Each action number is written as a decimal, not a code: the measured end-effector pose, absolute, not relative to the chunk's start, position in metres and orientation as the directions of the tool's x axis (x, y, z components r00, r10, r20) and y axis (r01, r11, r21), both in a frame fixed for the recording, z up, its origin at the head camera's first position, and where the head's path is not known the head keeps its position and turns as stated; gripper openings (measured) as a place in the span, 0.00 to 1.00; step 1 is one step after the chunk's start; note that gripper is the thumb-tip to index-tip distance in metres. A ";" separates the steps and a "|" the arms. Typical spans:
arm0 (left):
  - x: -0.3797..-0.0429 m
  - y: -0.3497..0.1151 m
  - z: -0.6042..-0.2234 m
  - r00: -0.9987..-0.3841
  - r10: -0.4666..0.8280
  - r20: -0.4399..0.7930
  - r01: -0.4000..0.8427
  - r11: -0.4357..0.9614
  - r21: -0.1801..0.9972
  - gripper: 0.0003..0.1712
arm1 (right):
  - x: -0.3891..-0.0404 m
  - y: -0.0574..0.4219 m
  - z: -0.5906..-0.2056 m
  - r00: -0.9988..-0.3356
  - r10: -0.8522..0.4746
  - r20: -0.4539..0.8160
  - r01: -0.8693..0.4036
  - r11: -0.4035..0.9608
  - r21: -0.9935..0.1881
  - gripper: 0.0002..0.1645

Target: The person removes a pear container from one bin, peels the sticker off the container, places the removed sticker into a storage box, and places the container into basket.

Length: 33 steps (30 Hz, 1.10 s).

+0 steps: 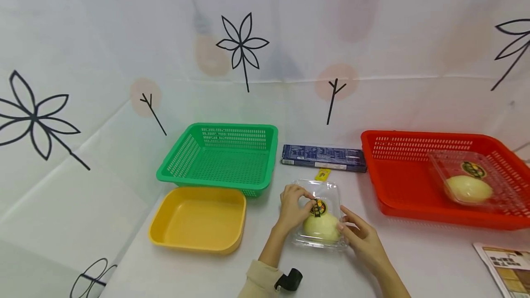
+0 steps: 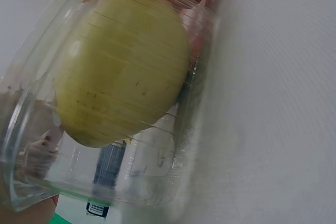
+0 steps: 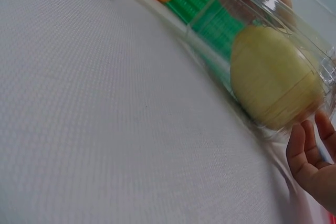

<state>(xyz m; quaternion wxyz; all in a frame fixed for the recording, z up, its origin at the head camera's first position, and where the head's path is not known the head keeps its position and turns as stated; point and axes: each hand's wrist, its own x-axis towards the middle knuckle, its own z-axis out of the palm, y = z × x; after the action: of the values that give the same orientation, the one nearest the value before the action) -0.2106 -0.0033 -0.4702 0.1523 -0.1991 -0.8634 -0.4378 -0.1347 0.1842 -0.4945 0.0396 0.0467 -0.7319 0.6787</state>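
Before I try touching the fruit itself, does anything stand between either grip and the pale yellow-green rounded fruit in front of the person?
Yes: the clear plastic box encloses the pale yellow-green rounded fruit. The left grip is at the box's round dark label; the right grip is at its right side.

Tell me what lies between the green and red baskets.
In the head view, a blue box lies between the green basket and red basket at the back, a yellow packet just in front, and a clear pack nearer.
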 end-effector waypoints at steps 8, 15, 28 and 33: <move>-0.214 0.000 -0.473 -0.854 0.172 0.491 0.501 0.528 0.686 0.02 | -0.135 0.184 -0.493 -0.994 -0.003 0.106 -0.106 0.098 -0.990 0.30; -0.213 0.000 -0.471 -0.857 0.198 0.476 0.492 0.586 0.643 0.07 | -0.136 0.184 -0.495 -0.994 -0.006 0.113 -0.113 0.087 -0.990 0.29; -0.212 0.001 -0.469 -0.868 0.196 0.456 0.473 0.604 0.641 0.02 | -0.135 0.184 -0.499 -0.991 -0.002 0.131 -0.131 0.068 -0.989 0.28; -0.212 0.000 -0.472 -0.856 0.202 0.476 0.495 0.584 0.643 0.01 | -0.136 0.183 -0.500 -0.991 -0.007 0.131 -0.131 0.051 -0.990 0.28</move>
<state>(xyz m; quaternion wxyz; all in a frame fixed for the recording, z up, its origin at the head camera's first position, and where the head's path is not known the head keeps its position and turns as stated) -0.2124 -0.0004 -0.4724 0.1789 -0.1997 -0.8719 -0.4098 -0.1364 0.1833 -0.5003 0.0453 0.0477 -0.7234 0.6873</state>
